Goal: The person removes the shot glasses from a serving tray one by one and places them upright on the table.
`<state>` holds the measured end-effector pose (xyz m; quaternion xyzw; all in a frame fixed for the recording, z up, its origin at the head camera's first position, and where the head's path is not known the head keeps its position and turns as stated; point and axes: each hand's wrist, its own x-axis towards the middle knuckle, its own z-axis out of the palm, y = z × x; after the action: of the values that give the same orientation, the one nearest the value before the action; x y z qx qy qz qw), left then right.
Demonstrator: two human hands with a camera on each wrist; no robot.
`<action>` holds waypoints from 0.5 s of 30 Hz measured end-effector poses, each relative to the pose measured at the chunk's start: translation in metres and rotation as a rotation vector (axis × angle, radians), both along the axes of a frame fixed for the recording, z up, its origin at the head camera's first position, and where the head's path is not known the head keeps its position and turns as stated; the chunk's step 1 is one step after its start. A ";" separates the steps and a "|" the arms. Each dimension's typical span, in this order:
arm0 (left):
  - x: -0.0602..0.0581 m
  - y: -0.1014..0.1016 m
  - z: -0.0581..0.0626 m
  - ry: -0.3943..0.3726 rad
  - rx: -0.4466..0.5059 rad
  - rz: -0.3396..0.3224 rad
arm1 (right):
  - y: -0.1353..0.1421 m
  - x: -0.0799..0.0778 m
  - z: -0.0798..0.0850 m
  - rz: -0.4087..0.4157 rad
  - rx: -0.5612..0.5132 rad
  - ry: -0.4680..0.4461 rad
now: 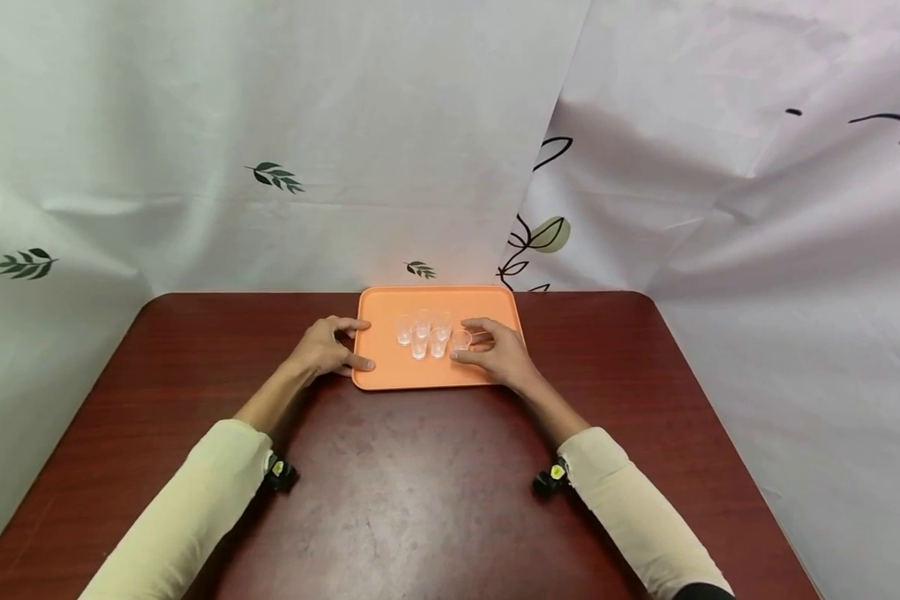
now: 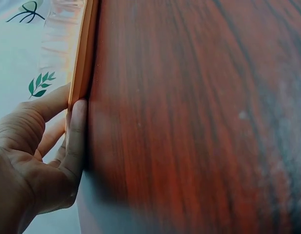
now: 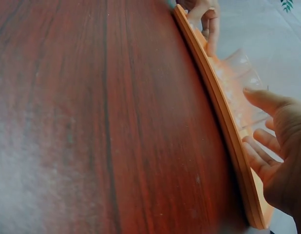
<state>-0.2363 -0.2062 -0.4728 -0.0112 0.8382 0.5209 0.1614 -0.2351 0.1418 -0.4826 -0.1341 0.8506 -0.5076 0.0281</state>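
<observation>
An orange tray (image 1: 390,377) lies at the far edge of the table, with several small clear cups (image 1: 419,343) standing close together on it. My left hand (image 1: 327,346) grips the tray's left side, its thumb and a finger reaching over the rim. Seen from the left wrist, that hand (image 2: 38,151) lies along the tray's edge (image 2: 82,63), one finger against the outer wall. At the right end of the group, my right hand (image 1: 498,350) holds one clear cup (image 1: 461,340) between thumb and fingers. The right wrist view shows this hand (image 3: 282,141) above the tray's rim (image 3: 223,126).
A dark red wooden table (image 1: 420,483) extends towards me from the tray. Behind it hangs a pale cloth (image 1: 345,125) with leaf prints, reaching down to the table's back edge. Small dark devices, one a wrist camera (image 1: 281,473), sit at both sleeve cuffs.
</observation>
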 end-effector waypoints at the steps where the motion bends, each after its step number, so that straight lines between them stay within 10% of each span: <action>1: 0.000 0.000 0.001 -0.001 -0.002 0.001 | -0.001 0.000 0.000 -0.005 -0.008 -0.007; 15: 0.000 0.001 0.002 -0.025 -0.001 0.010 | 0.001 0.005 -0.001 -0.065 -0.063 -0.006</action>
<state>-0.2362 -0.2053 -0.4710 -0.0223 0.8364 0.5209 0.1692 -0.2302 0.1424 -0.4834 -0.1059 0.8381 -0.5350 0.0101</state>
